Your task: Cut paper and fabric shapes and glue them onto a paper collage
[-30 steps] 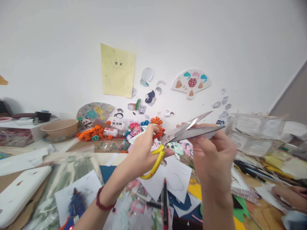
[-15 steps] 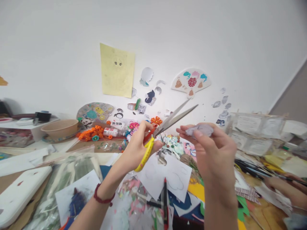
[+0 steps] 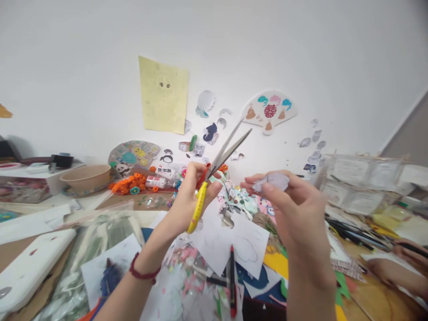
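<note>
My left hand (image 3: pixel 190 198) is closed round the yellow and red handles of a pair of scissors (image 3: pixel 224 154). The blades stand slightly apart and point up and to the right, away from the paper. In my right hand (image 3: pixel 299 209) a small greyish paper cutout (image 3: pixel 272 181) is pinched between thumb and fingers. It is held up to the right of the scissors, not touching them. Below both hands lie white sheets with pencil outlines (image 3: pixel 245 245) and a red and black pen (image 3: pixel 232 281).
Paper scraps (image 3: pixel 180 276) cover the table's middle. Orange craft flowers (image 3: pixel 129 183), a brown bowl (image 3: pixel 86 176) and a bottle (image 3: pixel 160 182) stand toward the wall at left. Twine (image 3: pixel 264 220) lies near my right wrist. Another person's hand (image 3: pixel 394 272) works at far right.
Both hands have drawn slightly left. The scissors have turned to point more steeply upward, with the blades still apart. The cutout stays pinched in my right hand.
</note>
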{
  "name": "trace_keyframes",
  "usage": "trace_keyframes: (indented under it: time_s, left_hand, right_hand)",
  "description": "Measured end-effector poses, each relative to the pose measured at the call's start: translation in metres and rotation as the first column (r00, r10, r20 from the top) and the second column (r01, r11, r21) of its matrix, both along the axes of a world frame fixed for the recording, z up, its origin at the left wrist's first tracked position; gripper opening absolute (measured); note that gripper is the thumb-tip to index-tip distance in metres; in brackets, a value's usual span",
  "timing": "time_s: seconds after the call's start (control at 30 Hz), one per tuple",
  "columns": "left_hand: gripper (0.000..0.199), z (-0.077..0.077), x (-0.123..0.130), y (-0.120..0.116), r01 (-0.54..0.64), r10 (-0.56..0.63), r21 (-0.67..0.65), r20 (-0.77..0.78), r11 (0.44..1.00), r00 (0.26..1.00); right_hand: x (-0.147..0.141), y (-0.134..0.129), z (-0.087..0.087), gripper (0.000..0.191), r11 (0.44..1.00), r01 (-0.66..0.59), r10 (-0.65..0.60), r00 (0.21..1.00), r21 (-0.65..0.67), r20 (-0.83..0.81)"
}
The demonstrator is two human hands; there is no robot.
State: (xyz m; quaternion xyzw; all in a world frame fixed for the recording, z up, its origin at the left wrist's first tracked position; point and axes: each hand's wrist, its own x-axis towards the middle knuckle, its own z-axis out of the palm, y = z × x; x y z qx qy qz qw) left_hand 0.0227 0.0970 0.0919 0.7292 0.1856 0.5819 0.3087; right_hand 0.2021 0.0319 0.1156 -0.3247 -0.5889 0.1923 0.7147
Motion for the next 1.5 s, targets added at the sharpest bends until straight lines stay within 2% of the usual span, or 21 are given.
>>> trace_keyframes:
  time_s: [0.1,0.17,0.33,0.47,0.6,0.9,1.07,1.2,1.37,1.5]
  left_hand:
    - [0.031,0.005,0.005,-0.01,0.055,-0.051,-0.045,0.072,0.997,0.996]
    - [0.034,0.005,0.007,-0.014,0.043,-0.04,-0.032,0.076,0.999,0.996]
    - [0.051,-0.007,0.015,-0.015,-0.024,0.026,0.073,-0.03,0.997,0.999]
    - [0.05,-0.009,0.022,-0.018,-0.061,0.062,0.019,-0.087,0.998,0.994]
    - [0.045,-0.007,0.025,-0.022,-0.11,0.109,-0.002,-0.121,0.994,0.987]
    - [0.045,-0.013,0.027,-0.02,-0.086,0.086,0.01,-0.128,0.996,0.988]
    - [0.043,-0.01,0.028,-0.022,-0.064,0.065,0.013,-0.123,0.998,0.99]
    - [0.044,-0.008,0.027,-0.024,-0.081,0.081,0.005,-0.147,0.997,0.986]
    - [0.048,-0.005,0.027,-0.026,-0.118,0.112,-0.022,-0.186,0.993,0.976]
    - [0.049,-0.006,0.028,-0.025,-0.11,0.106,-0.014,-0.179,0.994,0.978]
  right_hand:
    - [0.0,0.001,-0.001,0.01,1.0,-0.006,0.007,0.999,-0.02,0.052]
    - [-0.002,0.002,-0.002,0.009,1.0,-0.016,0.017,0.998,-0.012,0.052]
    - [-0.016,0.004,0.0,0.008,0.994,-0.047,0.054,0.996,0.1,-0.076]
    - [-0.024,0.006,0.001,0.009,0.985,-0.076,0.103,0.978,0.153,-0.18]
    - [-0.025,0.006,0.001,0.01,0.973,-0.125,0.16,0.97,0.192,-0.183]
    - [-0.03,0.003,0.002,0.003,0.986,-0.05,0.082,0.975,0.159,-0.204]
    - [-0.031,0.004,0.002,0.004,0.981,-0.091,0.129,0.964,0.171,-0.231]
    - [-0.03,0.004,0.001,0.004,0.974,-0.128,0.174,0.953,0.189,-0.248]
    - [-0.03,0.004,0.001,0.004,0.976,-0.114,0.157,0.958,0.183,-0.241]
    - [-0.03,0.004,0.002,0.008,0.964,-0.165,0.215,0.946,0.208,-0.244]
